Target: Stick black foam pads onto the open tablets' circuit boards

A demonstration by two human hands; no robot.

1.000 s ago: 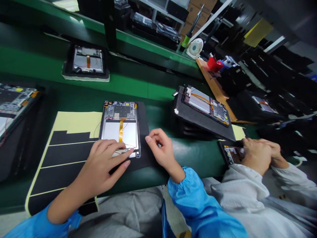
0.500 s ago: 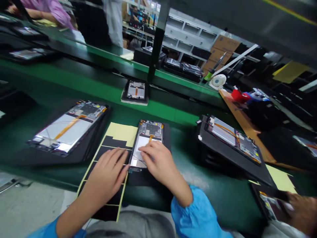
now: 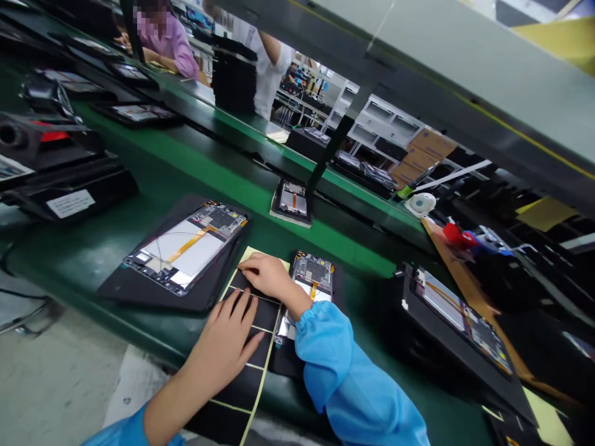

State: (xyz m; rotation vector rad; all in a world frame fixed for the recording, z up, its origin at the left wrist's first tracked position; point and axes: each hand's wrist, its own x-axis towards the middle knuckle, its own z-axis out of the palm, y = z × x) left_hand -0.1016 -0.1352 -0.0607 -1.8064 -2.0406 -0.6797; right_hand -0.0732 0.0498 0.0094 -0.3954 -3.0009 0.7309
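Worktop [image 3: 360,297], green, one: under both hands and all items below.

Tilted opened device [image 3: 458,310], one: well to the right of the right hand, on stacked black boards.

Opened device [image 3: 190,248], one: left of both hands, on a black board; ribbon and wires exposed.

Sheet [image 3: 268,317], yellow backing with black strips, one: beneath the left hand and at the right hand's fingertips.

Near device [image 3: 315,272], one: right of the right hand, partly covered by that sleeve.

Left hand [image 3: 225,347]: fingers spread, laid over the strips.

Right hand [image 3: 267,274]: fingers curled toward thumb at the sheet's far end; whether an edge is pinched, cannot tell.

Change: right hand, over the near device half a second ago, is now at the sheet; work appears shifted to the strips.
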